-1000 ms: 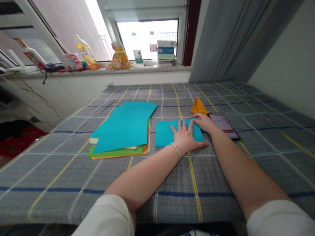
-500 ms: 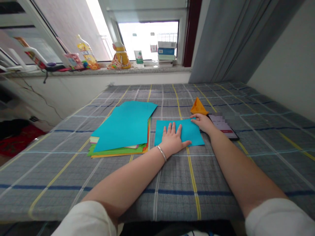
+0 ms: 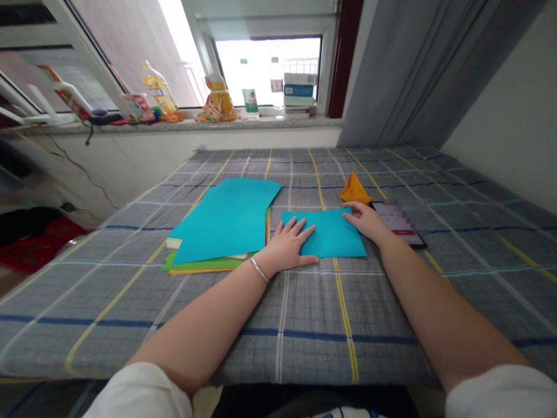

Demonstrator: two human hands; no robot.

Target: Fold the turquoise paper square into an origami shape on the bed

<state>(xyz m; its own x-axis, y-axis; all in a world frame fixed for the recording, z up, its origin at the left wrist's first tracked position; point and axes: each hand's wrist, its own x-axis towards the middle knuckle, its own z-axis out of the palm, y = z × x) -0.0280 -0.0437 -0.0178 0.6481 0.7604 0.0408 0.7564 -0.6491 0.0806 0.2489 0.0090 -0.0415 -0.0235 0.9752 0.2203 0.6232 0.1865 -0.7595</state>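
A blue sheet of paper [image 3: 331, 233], seemingly folded, lies flat on the plaid cloth in front of me. My left hand [image 3: 289, 242] rests palm down over its left end, fingers spread. At the far right corner my right hand [image 3: 364, 219] pinches the paper's edge between thumb and fingers; the fingertips are partly hidden. Just beyond that hand stands an orange folded paper piece [image 3: 354, 188], pointed at the top. To the left lies a stack of coloured paper with a large blue sheet [image 3: 226, 217] on top.
Right of the paper lies a phone [image 3: 402, 232], partly behind my right forearm. The plaid cloth [image 3: 313, 313] covers the whole surface. On the windowsill [image 3: 183, 123] stand a drink bottle [image 3: 159, 90], a yellow container [image 3: 221, 101] and stacked boxes [image 3: 299, 92].
My left hand has slid left across the blue paper, from its middle to its left end. My right hand stays at the far right corner. The view has shifted slightly.
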